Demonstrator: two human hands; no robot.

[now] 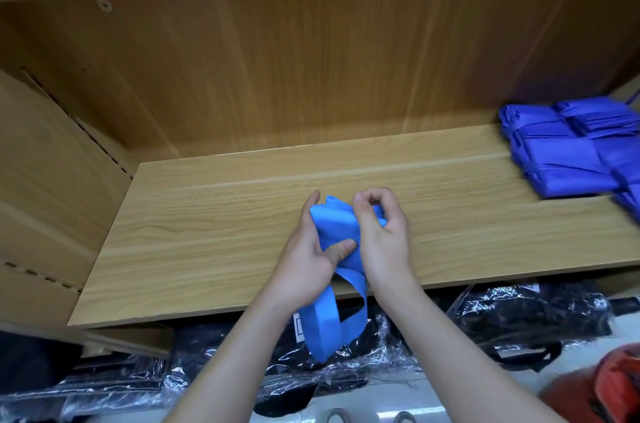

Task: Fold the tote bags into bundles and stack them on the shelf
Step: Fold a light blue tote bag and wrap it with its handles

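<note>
Gripping the bunched blue tote bag in my left hand, I pinch its top with my right hand over the shelf near its front edge. Folded bundles lie at the right end.

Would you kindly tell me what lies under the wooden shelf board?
Black goods in clear plastic wrap lie below the shelf board, and the blue tote bag dangles a handle in front of them. The board hides how far back they reach.
</note>
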